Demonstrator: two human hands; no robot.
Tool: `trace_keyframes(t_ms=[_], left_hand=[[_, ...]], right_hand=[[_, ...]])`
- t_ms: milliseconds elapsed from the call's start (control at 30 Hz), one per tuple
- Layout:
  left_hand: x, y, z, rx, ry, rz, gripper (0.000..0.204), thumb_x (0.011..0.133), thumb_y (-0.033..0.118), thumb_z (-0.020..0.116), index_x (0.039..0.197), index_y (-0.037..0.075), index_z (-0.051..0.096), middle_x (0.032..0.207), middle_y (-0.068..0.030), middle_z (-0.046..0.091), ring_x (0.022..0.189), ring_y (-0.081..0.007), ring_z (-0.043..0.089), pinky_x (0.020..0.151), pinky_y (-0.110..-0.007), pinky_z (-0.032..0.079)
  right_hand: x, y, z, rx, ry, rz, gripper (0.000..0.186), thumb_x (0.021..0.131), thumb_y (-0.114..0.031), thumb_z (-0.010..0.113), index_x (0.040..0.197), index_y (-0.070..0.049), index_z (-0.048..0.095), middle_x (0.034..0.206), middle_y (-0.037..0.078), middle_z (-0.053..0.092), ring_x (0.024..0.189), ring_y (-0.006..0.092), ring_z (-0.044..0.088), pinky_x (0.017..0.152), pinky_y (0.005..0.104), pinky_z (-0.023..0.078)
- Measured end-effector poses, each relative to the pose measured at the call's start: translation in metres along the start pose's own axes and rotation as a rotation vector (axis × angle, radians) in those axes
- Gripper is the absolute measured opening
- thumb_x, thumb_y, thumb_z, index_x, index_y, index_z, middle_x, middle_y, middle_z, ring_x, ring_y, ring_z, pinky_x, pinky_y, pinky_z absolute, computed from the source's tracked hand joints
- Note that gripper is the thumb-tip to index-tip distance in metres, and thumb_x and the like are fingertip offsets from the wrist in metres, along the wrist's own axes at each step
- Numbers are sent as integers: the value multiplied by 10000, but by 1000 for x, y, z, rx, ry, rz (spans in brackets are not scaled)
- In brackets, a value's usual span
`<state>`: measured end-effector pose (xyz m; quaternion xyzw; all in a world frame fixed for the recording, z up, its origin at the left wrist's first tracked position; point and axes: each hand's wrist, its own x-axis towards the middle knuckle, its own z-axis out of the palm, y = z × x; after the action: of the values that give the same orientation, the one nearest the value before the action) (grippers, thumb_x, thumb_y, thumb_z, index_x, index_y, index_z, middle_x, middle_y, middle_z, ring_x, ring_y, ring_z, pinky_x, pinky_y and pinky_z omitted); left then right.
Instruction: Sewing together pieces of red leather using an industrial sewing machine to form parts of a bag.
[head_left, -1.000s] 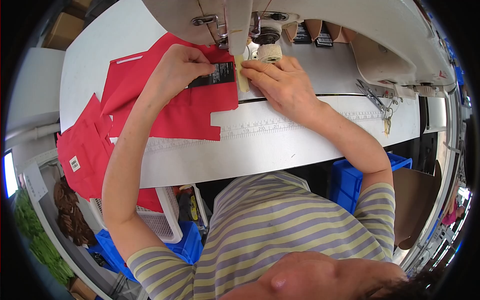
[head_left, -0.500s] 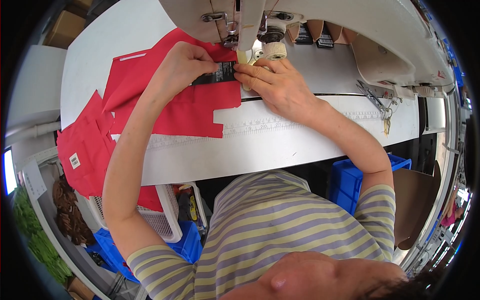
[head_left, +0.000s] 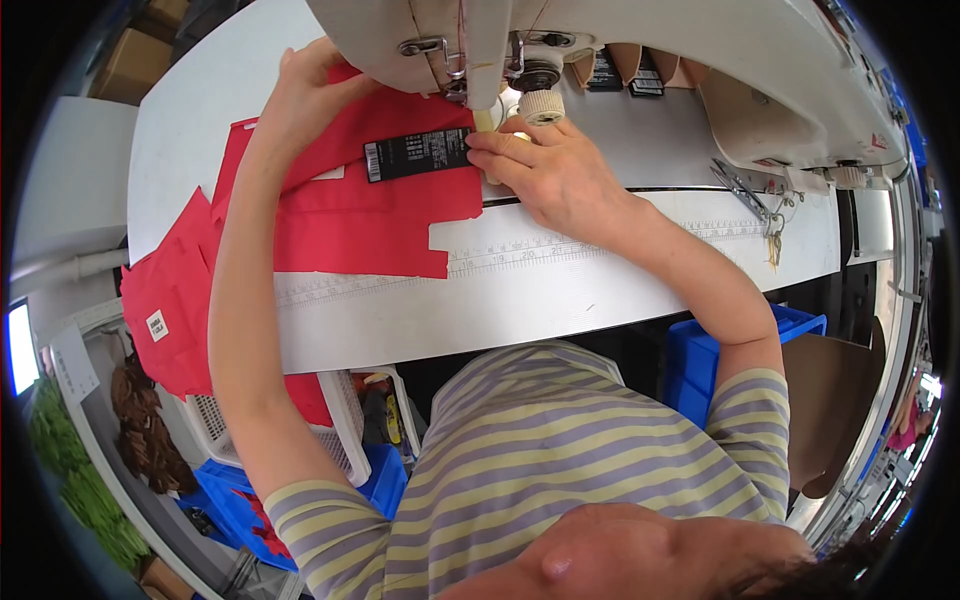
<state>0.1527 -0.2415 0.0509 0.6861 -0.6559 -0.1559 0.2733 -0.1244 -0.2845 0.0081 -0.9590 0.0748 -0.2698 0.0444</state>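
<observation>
A black care label (head_left: 418,153) with pale print lies flat on the red fabric (head_left: 370,228), its right end close to the needle area of the white sewing machine (head_left: 370,25). At that end my right hand (head_left: 560,180) is closed, fingertips pinching the label's edge beside a yellowish strip (head_left: 484,121). My left hand (head_left: 308,98) is at the fabric's far side, left of the machine head, with a fold of red fabric between thumb and fingers. The machine head partly hides those fingers.
Thread snips (head_left: 740,187) lie right on the table, beyond a printed ruler strip (head_left: 530,252). Behind the needle, cardboard dividers (head_left: 627,60) hold more black labels. Red fabric hangs off the left edge above a white basket (head_left: 345,425). A blue bin (head_left: 690,365) stands right, below the table.
My left hand has let go of the black label and moved away and left to the fabric's far side, uncovering the label. The right hand has stayed nearly in place.
</observation>
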Motion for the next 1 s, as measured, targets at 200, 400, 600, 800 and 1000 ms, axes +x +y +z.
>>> trace_keyframes(t_ms=[200, 400, 600, 800, 1000], left_hand=[[-68, 77, 11, 579, 311, 544, 140, 762, 97, 664, 900, 103, 690, 880, -16, 616, 952, -175, 606, 1089, -561, 183], [-115, 67, 62, 538, 267, 442, 209, 690, 49, 671, 891, 96, 705, 872, 0, 584, 949, -167, 608, 1093, -530, 182], [-114, 64, 63, 452, 254, 396, 159, 731, 59, 641, 878, 78, 699, 959, 1, 601, 993, -172, 605, 1096, -558, 159], [-111, 63, 61, 423, 202, 473, 190, 725, 10, 667, 901, 78, 687, 1032, -2, 659, 1027, -169, 617, 1129, -517, 98], [-108, 58, 62, 374, 149, 502, 191, 728, -7, 662, 909, 52, 675, 1024, -16, 665, 990, -174, 636, 1116, -524, 185]], right_hand=[[-4, 0, -3, -34, -1, -13, 270, 755, -92, 607, 1002, -10, 678, 1092, 34, 637, 968, 205, 544, 838, 327, 437], [-3, 0, -4, -21, -32, -2, 302, 745, -77, 613, 1034, -13, 675, 1126, 38, 630, 986, 217, 542, 850, 337, 442], [-6, 3, -3, -19, -40, 11, 309, 740, -74, 624, 1039, -20, 677, 1138, 38, 634, 996, 219, 542, 864, 338, 444], [-6, 2, -5, -7, -29, 12, 296, 746, -82, 640, 1035, -26, 679, 1129, 31, 639, 992, 212, 544, 864, 340, 445], [-4, 3, -3, 10, -22, 10, 282, 740, -77, 652, 1016, -31, 678, 1116, 28, 641, 982, 211, 546, 856, 338, 449]])
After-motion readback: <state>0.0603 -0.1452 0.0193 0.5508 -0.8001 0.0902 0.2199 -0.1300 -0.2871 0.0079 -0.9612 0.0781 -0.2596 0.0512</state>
